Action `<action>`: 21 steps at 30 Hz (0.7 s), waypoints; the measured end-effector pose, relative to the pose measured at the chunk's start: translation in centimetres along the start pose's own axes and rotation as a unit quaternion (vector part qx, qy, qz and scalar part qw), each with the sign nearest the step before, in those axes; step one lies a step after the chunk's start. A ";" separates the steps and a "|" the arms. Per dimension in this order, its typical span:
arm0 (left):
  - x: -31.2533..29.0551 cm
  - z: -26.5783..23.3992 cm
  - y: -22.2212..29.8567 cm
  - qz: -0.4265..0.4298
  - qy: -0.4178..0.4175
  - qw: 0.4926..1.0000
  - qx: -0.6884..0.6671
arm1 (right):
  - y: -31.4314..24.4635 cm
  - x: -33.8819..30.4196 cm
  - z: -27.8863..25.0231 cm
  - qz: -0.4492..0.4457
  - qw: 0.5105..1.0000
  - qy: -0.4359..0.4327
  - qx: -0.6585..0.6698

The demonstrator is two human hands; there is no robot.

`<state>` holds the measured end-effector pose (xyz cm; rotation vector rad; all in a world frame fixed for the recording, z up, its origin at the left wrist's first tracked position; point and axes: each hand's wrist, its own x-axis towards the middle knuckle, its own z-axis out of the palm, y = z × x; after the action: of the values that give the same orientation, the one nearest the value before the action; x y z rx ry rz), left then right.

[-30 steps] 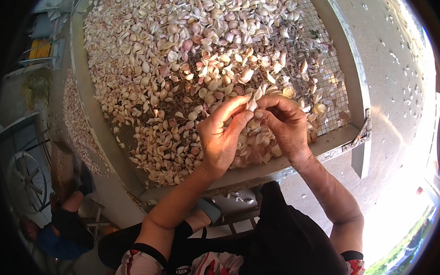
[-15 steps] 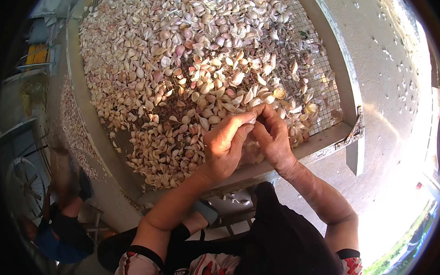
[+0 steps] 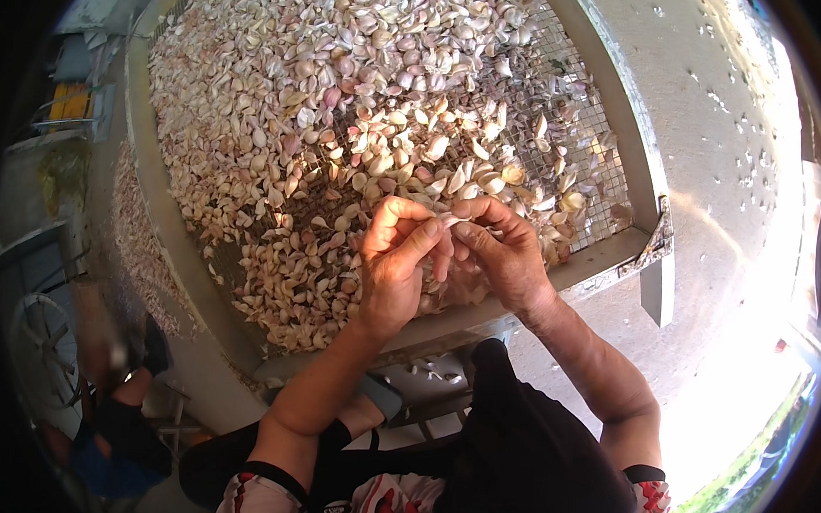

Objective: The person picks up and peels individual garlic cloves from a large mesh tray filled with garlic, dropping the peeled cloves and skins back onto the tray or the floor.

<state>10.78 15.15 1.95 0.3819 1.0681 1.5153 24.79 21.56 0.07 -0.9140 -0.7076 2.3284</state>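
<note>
Above the near part of a mesh-bottomed tray [image 3: 653, 179], my two hands meet fingertip to fingertip. Thumb and forefinger of my left hand [image 3: 396, 263] pinch a pale garlic clove [image 3: 451, 220]. My right hand [image 3: 512, 262] grips the same clove from the other side, its thumb against it. Fingers cover much of the clove, so how far its skin is off cannot be seen. Loose garlic cloves [image 3: 280, 107], whitish to pinkish, lie thickly over the tray beneath and beyond my hands.
Bare wire mesh [image 3: 603, 168] shows at the tray's right side, among bits of skin. More cloves [image 3: 144, 247] lie left of the tray. Another person [image 3: 120, 427] sits at the lower left, near a spoked wheel [image 3: 50, 339]. White scraps dot the concrete floor [image 3: 703, 158] at right.
My left hand has shifted slightly left and its fingers have turned, with the thumb now across the clove. The pale clove shows more between my fingertips. The other person has moved slightly.
</note>
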 end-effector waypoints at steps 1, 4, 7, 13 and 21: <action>0.1 0.3 0.2 -0.009 0.007 1.000 0.024 | 0.1 0.3 -0.3 0.000 1.000 0.002 -0.005; 0.1 1.0 1.3 -0.029 0.009 0.994 0.104 | -0.2 0.0 -0.5 0.000 0.998 0.026 -0.051; 0.3 0.6 1.7 -0.030 -0.026 0.982 0.186 | -0.9 -0.7 -0.6 -0.021 0.996 0.005 -0.089; 0.6 1.4 2.0 -0.018 -0.025 0.979 0.201 | -0.7 -0.3 -1.0 -0.060 0.993 -0.005 -0.098; 0.8 0.0 2.1 -0.026 0.067 0.958 0.279 | -1.6 -0.5 -3.3 0.036 0.970 0.011 -0.242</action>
<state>9.29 16.13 3.35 0.6399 1.6039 1.1851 27.95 23.30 -0.82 -1.1835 -1.2882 2.2391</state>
